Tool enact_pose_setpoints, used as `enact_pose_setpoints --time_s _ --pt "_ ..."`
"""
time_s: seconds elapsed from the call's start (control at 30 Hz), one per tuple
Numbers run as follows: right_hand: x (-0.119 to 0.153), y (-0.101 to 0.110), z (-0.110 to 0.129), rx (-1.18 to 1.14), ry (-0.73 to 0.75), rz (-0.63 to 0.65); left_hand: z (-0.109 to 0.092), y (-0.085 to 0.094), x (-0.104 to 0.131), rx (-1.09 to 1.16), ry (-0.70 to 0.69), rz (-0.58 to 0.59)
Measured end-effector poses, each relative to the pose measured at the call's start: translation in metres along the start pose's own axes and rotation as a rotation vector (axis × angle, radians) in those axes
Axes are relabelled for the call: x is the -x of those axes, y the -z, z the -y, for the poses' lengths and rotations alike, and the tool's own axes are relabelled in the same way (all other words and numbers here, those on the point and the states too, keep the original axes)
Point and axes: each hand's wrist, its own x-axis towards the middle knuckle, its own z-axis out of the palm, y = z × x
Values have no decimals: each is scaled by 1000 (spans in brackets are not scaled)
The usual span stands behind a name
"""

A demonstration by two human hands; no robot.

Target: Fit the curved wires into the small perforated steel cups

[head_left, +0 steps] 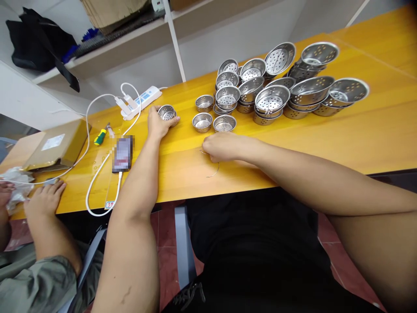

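Observation:
My left hand is wrapped round a small perforated metal cup on the yellow table, thumb along its right side. My right hand is closed in a fist, and a thin wire hangs out of it and curls down over the tabletop. Just beyond that fist sits another perforated cup, with a similar cup to its left and one more cup behind. Several stacks of perforated cups in mixed sizes fill the back right.
A phone on a white charging cable lies left of my left forearm. Behind it are a power strip and a green-and-yellow screwdriver. A cardboard box stands at far left, near another person's hand. A shelf runs behind.

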Motion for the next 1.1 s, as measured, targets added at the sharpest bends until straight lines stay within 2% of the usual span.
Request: enact_pose_setpoints --time_s 0.1,0.17,0.3,0.43,0.57,0.73,0.9,1.1 --pt "3 3 0 96 -55 75 3 -3 0 13 -8 2" --pt "7 4 -2 84 -55 69 8 -7 -2 27 -30 4" --pt "11 4 -10 -13 -56 1 25 -15 -10 90 -134 -47" --pt "9 -1 -22 -240 -4 -117 33 -18 -19 188 -276 -90" --pt "2 -13 -39 -541 116 -276 28 -21 -16 289 -397 -69" --pt "-7 -30 -59 -822 252 -549 9 -26 4 367 -513 -33" --pt "-12 -33 -64 -1268 320 -664 -6 -32 19 375 -559 -22" --pt "-12 -27 -65 -1335 298 -776 -2 -41 23 475 -575 26"
